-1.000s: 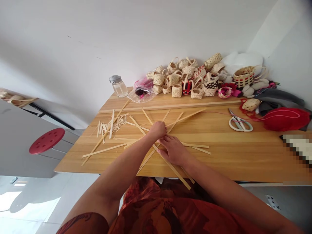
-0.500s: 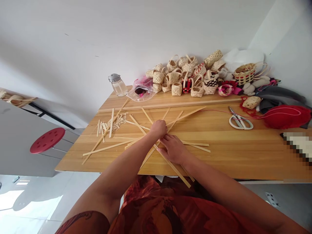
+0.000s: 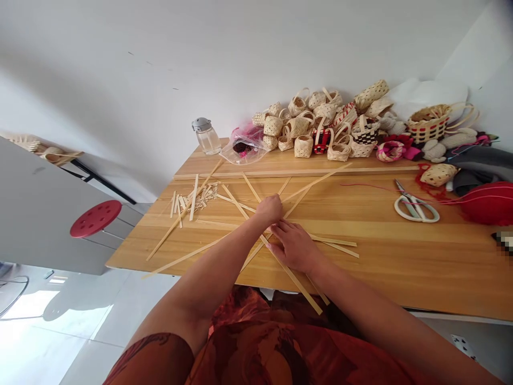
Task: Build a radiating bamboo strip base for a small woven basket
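Observation:
Flat pale bamboo strips cross one another in a star shape in the middle of the wooden table. My left hand (image 3: 270, 208) is closed over the crossing, on a long bamboo strip (image 3: 320, 181) that sticks out to the upper right. A strip end (image 3: 176, 260) emerges on the other side of my left forearm and reaches past the table's front edge. My right hand (image 3: 294, 247) lies with its fingers stretched over the crossed strips, just below and right of my left hand. Another strip (image 3: 300, 286) passes by my right thumb and overhangs the front edge. Both hands hide the crossing point.
Short strip offcuts (image 3: 204, 197) lie at left beneath a long strip. Along the back stand a water bottle (image 3: 207, 137), a plastic bag (image 3: 245, 149) and several small woven baskets (image 3: 303, 146). Scissors (image 3: 417, 208) and red yarn (image 3: 489, 203) are at right. A red stool (image 3: 96, 218) stands left.
The view has swung slightly left. The long strip under my left hand has turned: its upper right end moved farther back and its left end came nearer the front edge. Both hands remain at the crossing.

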A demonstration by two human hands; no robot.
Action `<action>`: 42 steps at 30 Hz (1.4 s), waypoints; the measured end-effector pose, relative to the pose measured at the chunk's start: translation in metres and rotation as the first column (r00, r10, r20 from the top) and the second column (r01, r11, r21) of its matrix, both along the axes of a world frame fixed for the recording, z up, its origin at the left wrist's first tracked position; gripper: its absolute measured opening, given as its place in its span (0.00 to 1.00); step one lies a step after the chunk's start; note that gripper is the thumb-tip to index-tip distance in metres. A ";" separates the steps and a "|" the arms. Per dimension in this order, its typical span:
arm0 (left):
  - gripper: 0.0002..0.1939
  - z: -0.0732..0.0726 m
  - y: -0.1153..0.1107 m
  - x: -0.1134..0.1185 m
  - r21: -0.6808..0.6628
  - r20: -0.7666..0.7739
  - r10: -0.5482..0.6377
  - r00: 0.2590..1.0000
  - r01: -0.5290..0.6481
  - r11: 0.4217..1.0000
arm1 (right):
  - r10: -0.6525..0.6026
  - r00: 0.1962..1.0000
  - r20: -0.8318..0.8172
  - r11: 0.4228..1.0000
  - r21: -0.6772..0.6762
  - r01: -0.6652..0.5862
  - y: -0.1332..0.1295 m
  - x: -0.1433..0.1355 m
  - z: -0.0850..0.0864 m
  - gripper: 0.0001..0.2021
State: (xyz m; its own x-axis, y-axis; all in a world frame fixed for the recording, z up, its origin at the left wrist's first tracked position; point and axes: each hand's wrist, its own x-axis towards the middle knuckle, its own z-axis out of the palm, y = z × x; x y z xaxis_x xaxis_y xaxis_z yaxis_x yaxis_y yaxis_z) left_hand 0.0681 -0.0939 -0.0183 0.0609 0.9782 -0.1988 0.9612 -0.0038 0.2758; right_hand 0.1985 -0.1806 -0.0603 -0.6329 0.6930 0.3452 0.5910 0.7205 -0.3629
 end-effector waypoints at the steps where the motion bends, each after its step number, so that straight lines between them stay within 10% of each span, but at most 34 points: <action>1: 0.14 0.000 0.001 0.000 0.007 0.011 -0.006 1.000 0.006 1.000 | -0.001 1.000 0.000 1.000 0.001 0.001 0.000 0.000 0.000 0.17; 14: 0.11 0.023 0.009 0.044 0.176 0.255 -0.284 0.924 0.244 0.954 | -0.014 1.000 0.012 1.000 -0.007 0.014 0.000 0.001 0.001 0.16; 21: 0.13 0.069 -0.026 -0.071 0.262 0.030 0.013 0.999 -0.020 0.965 | -0.014 1.000 -0.016 0.999 -0.031 0.014 0.001 0.002 -0.006 0.20; 29: 0.15 0.018 -0.100 -0.215 0.156 0.043 0.356 0.934 -0.358 0.921 | -0.009 0.999 -0.034 1.000 0.019 0.010 0.002 0.001 -0.004 0.18; 42: 0.14 -0.018 -0.119 -0.228 0.211 0.163 0.247 0.955 -0.278 0.937 | -0.019 1.000 -0.022 0.999 0.042 0.020 0.002 0.001 -0.007 0.19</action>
